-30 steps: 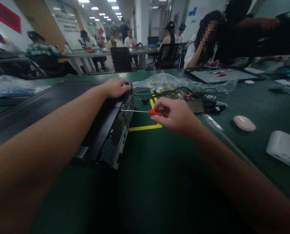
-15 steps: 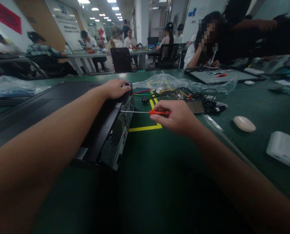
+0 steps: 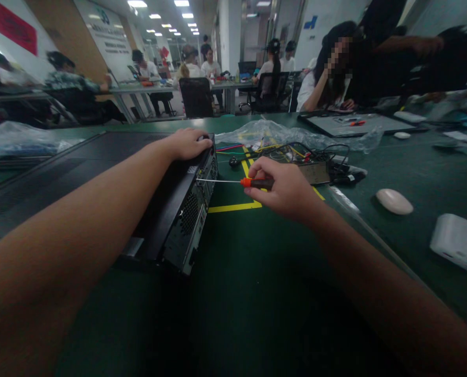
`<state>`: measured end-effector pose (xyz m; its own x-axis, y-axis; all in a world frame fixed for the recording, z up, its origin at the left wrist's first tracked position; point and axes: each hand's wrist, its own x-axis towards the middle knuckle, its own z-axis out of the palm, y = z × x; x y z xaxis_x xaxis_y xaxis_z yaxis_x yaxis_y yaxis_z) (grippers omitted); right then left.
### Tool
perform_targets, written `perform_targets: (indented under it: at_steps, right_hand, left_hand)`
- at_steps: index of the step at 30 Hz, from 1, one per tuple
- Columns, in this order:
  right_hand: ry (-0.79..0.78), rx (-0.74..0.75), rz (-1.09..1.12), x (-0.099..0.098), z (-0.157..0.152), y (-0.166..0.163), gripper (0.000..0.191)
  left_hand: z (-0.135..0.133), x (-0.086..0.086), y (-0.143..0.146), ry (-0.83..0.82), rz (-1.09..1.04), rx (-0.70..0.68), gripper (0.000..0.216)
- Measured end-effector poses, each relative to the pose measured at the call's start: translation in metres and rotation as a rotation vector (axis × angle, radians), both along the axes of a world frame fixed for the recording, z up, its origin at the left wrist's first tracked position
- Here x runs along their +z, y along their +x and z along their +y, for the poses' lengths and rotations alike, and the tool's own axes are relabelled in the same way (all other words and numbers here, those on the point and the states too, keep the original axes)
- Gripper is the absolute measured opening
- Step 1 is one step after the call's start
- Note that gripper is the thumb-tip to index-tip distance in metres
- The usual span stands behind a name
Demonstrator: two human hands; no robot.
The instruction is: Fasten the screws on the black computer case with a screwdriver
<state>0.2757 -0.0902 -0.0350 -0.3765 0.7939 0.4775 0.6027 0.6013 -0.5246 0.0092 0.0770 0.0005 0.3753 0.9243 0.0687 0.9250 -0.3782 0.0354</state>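
Note:
A black computer case lies flat, its perforated rear panel turned to the right. My left hand presses on the top by the rear edge, with its fingers bent around the far corner and partly hidden. Between the thumb and fingers of my right hand is a screwdriver with an orange and black handle. Its thin shaft runs level to the left, and the tip meets the rear panel near the top edge. Whether a screw sits at the tip is too small to tell.
Behind my right hand lie tangled cables and a metal power supply unit, with clear plastic wrap beyond. A pale oval object and a white box stand right. Yellow tape marks the green table. A person sits opposite.
My right-hand fingers have shifted around the handle and loosened slightly; the handle shows a darker side, so it has turned. The shaft tip and my left hand stay in place.

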Motion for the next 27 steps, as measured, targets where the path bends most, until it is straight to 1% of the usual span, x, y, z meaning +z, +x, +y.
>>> perform_targets:
  at_steps: [9,17,27]
  right_hand:
    - [0.014,0.023,0.000,-0.0009,0.0005,0.0007,0.015]
    - [0.010,0.024,0.004,-0.0033,0.0015,0.0007,0.017]
    - [0.026,0.031,0.007,-0.0029,0.0020,0.0012,0.016]
  left_hand:
    - [-0.0007,-0.0012,0.0011,0.014,0.028,0.013,0.075]
    - [-0.0010,-0.0009,0.0006,0.013,-0.002,0.013,0.071]
    - [-0.0019,-0.0004,0.0021,0.020,0.037,0.024,0.070]
